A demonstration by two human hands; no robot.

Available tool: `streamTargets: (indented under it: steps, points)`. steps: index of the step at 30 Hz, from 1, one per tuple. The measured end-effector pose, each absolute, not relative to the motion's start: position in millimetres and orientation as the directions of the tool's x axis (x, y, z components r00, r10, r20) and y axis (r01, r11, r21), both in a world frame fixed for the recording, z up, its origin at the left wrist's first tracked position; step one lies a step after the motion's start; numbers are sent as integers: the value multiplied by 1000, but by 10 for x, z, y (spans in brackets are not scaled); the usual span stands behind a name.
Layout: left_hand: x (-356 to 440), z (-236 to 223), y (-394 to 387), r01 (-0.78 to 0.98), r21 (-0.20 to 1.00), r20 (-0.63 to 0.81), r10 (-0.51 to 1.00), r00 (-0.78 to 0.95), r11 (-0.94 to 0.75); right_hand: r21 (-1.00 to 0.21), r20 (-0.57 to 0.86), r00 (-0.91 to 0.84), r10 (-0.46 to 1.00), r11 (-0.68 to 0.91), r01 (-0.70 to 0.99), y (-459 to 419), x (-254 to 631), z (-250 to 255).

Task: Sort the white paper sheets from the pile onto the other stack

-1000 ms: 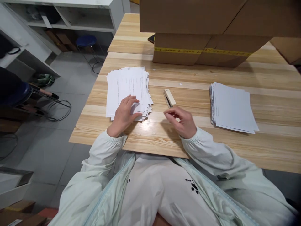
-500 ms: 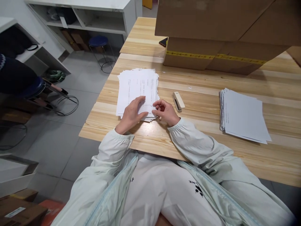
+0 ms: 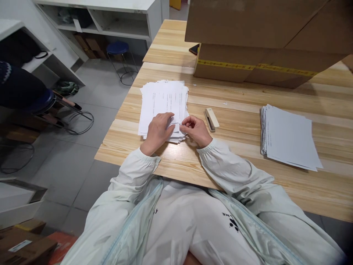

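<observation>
Two bare hands at a loose stack of printed sheets, which lies near the front edge of a wooden surface (image 3: 234, 162); the left hand (image 3: 157, 134) rests on the near part of the printed stack (image 3: 161, 99), its grip open, the fingers curved over the top sheet and the thumb set apart from them; the right hand (image 3: 197, 132) is at the right edge of the same stack, its grip drawn to a narrow pinch of thumb and forefinger at the paper, though whether a sheet lies between the tips cannot be told. The change is in the right hand, which has come in from beside the stapler (image 3: 211, 118) to the paper's edge; in consequence both hands meet at one stack, and the stapler lies free of either, at a slant just beyond the right hand. The printed stack is uneven, with sheet edges jutting at its right and near sides; a second stack (image 3: 289, 136), its top sheet mostly blank, lies well apart to the right; a paper scrap (image 3: 225, 103) lies beyond the stapler; cardboard boxes (image 3: 223, 64) stand piled toward the back, a dark flat object (image 3: 194, 49) beside their left end; a blue stool (image 3: 117, 47) stands on the floor beyond.
</observation>
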State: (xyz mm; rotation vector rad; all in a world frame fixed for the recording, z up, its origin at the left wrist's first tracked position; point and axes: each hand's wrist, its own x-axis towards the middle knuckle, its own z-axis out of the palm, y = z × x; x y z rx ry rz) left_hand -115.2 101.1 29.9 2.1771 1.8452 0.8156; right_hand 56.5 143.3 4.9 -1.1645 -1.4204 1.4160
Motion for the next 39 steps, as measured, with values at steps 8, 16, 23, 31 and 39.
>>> streamTargets:
  steps: [8,16,23,31,39]
  points:
    - [-1059,416,1051,958,232,199,972,124,-169,-994,41,-254,966,66,92,1421,568,52]
    - [-972,403,1131,971,205,238,968,74,-124,-918,223,-332,916,312,245,1441,618,78]
    - [-1267,270,1226,644,765,362,844,-395,-27,-944,144,-281,949,217,249,1433,598,143]
    - [-1367,288,1210,434,894,306,858,-412,-110,-935,198,-345,918,283,215,1435,591,118]
    - [-1411,280,1173,373,927,156,932,-327,-24,-981,33,-485,874,122,154,1506,676,193]
